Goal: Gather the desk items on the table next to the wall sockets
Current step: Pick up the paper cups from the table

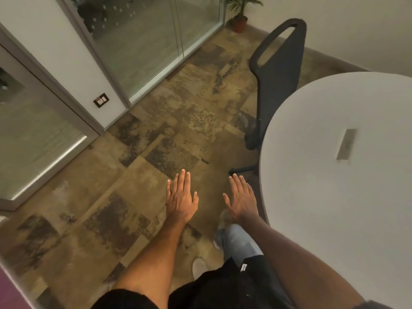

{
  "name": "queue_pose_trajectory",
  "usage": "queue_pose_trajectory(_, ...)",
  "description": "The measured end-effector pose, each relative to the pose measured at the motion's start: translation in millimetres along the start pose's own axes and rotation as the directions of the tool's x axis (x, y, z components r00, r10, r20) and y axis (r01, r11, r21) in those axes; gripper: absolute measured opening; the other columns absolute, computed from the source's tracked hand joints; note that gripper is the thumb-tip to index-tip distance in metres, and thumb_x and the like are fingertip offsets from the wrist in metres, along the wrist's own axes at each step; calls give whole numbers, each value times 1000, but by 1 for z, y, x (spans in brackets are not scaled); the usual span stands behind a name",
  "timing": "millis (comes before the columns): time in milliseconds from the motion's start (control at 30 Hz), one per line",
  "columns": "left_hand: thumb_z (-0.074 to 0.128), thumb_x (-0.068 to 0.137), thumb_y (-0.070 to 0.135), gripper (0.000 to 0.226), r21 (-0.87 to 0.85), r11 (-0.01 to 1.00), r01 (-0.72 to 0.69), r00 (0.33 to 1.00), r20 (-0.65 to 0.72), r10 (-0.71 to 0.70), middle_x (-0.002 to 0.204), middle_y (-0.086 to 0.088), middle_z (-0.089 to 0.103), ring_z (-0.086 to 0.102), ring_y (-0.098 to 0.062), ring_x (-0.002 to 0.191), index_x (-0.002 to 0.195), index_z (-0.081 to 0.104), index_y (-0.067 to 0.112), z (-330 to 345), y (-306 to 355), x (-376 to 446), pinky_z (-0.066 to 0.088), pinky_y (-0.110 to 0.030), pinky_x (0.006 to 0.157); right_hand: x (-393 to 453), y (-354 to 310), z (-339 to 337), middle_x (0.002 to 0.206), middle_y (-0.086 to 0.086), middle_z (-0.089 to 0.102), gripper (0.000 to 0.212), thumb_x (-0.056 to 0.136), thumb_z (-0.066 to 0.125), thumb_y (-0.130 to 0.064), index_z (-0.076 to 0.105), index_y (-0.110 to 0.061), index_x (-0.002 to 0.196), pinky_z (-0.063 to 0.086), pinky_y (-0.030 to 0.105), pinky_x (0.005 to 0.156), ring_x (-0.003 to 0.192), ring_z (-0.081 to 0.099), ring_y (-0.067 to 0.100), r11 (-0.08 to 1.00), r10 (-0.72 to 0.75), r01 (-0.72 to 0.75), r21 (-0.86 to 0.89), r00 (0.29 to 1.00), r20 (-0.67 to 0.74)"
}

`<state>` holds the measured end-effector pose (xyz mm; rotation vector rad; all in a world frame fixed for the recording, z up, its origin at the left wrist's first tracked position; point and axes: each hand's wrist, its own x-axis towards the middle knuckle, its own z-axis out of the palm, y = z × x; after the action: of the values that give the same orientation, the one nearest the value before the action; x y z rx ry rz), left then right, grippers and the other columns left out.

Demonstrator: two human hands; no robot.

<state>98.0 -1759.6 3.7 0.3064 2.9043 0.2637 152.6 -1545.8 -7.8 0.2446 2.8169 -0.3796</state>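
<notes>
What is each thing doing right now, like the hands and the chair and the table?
Left hand: open, fingers straight, holding nothing.
Right hand: open, fingers straight, holding nothing.
Table: round, white, no desk items on the part in view.
Chair: upright beside the table, nobody sitting.
Plant: upright in its pot in the corner.
Wall socket: nothing plugged in.

My left hand [181, 198] and right hand [242, 200] hang flat over bare carpet [124, 197], with open room ahead toward 12 o'clock and off to 9. At 3 o'clock the round worktop [334, 197] edge runs just beside my right hand, blocking that side. A dark chair [276, 70] stands at 1 o'clock against the worktop, its base [243, 169] reaching near my right fingers [238, 181]. Glass partitions [142, 41] close off 10 to 11.
</notes>
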Motion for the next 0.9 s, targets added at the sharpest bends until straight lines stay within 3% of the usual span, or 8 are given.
queue_pose_trajectory(433,43,97,40,72,29,999,24,1000,16,-25,168,-5,13,13,-22,154,159,17,14,-55,12,245,7,-48,125,263,-9,-92,170,4,6,69,104,30,-49,11,-14,161,11,43,127,157,1,23,996,-89,89,-11,996,27)
queue_pose_trajectory(733,40,98,42,73,51,996,-75,996,57,72,168,-4,7,9,-21,155,160,12,15,-86,0,418,6,-47,125,410,-13,-129,170,4,5,70,103,32,-47,9,-14,161,7,41,128,157,0,22,999,23,-23,45,1000,13)
queue_pose_trajectory(900,40,98,43,73,36,985,-167,983,85,164,168,-4,8,11,-21,155,160,13,15,-100,-12,527,8,-48,125,502,-24,-149,170,4,6,72,103,35,-48,9,-14,161,12,41,127,157,4,22,974,194,-195,113,981,19)
